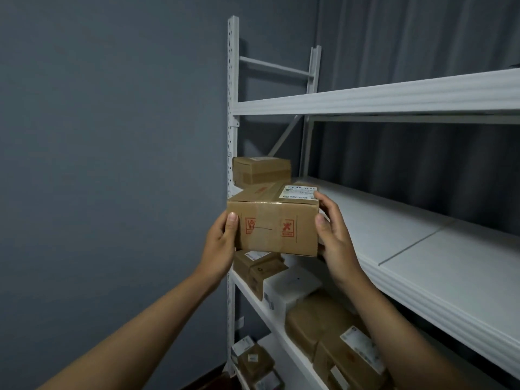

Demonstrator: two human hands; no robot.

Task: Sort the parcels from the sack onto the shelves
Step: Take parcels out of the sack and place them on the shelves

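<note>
I have the brown taped cardboard box [274, 220] clamped by its two ends, left hand [222, 243] and right hand [334, 235] each with the thumb on the near face, probably to keep it level as it goes onto the white metal shelf [394, 229] just beyond my right hand. Behind my hands a smaller brown carton [261, 170] sits at the shelf's end. The box's white shipping label [299, 191] and red handling symbols [287, 228] are too blurred to read.

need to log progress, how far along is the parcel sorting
Done: several parcels already sit on the lower shelf, and one brown box sits at the middle shelf's far left. In hand: both hands, left hand and right hand, hold a cardboard box at that shelf's edge. Left: placing it; the sack is out of view.
</note>
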